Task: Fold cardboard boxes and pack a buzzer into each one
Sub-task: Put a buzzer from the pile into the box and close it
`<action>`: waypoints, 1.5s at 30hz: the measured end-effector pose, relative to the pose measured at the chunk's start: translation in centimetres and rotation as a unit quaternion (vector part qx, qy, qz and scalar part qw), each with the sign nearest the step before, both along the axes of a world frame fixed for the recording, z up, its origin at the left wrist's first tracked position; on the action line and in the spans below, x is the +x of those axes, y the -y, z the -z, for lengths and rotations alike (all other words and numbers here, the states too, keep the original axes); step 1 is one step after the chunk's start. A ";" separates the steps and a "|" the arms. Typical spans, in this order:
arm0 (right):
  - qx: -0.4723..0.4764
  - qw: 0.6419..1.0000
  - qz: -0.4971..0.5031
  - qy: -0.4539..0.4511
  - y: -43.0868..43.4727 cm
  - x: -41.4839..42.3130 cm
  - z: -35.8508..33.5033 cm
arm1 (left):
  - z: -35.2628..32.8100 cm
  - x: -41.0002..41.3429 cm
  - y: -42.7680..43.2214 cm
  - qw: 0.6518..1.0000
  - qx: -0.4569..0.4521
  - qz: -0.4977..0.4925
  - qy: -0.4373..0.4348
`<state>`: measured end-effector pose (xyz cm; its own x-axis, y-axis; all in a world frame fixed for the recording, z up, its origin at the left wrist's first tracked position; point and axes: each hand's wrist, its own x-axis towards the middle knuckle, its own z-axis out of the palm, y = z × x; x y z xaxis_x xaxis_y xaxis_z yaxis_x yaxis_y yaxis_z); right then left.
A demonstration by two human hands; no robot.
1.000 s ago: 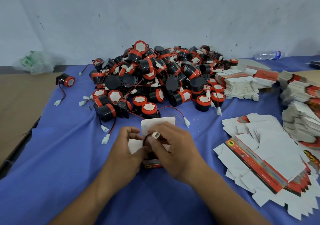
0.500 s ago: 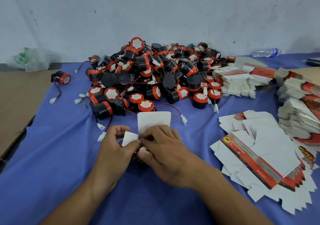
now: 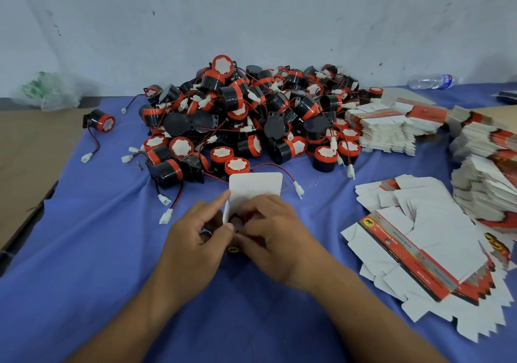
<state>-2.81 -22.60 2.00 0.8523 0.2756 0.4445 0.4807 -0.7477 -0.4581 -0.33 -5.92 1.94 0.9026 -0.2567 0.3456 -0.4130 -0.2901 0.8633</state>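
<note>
Across the foreground spreads a blue cloth-covered table (image 3: 84,250), backed by a scuffed, pale grey-white wall (image 3: 251,13). At the cloth's middle, both hands close on a small white cardboard box (image 3: 255,186) whose rounded top flap stands open toward the far side. The left hand (image 3: 195,239) curls its fingers round the box's left side, and the right hand (image 3: 271,239) pinches the right side, thumbs meeting over something dark. The fingers hide the box's inside.

Just beyond the box lies a big heap of black-and-red cylindrical buzzers (image 3: 251,116) with red wires and white plugs. One stray buzzer (image 3: 102,120) sits apart at the cloth's left edge. A fanned stack of flat white-and-red box blanks (image 3: 425,250) lies to the right, with taller stacks (image 3: 386,130) behind it.

A brown cardboard sheet (image 3: 25,152) lies left of the cloth, a crumpled clear plastic bag (image 3: 47,91) behind it by the wall. A clear plastic bottle (image 3: 429,81) lies on its side at far right.
</note>
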 end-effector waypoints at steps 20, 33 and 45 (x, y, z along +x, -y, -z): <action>0.500 0.806 0.121 -0.293 6.2 -0.2 -1.4 | 1.2 1.0 -0.3 0.994 0.077 0.050 0.056; 0.230 0.958 0.047 -0.163 3.1 0.5 -0.5 | 1.3 1.1 -0.6 0.992 0.055 0.078 0.080; 0.040 0.993 -0.026 -0.107 4.4 -0.7 -0.5 | 1.1 1.6 -1.4 0.985 0.074 0.145 0.052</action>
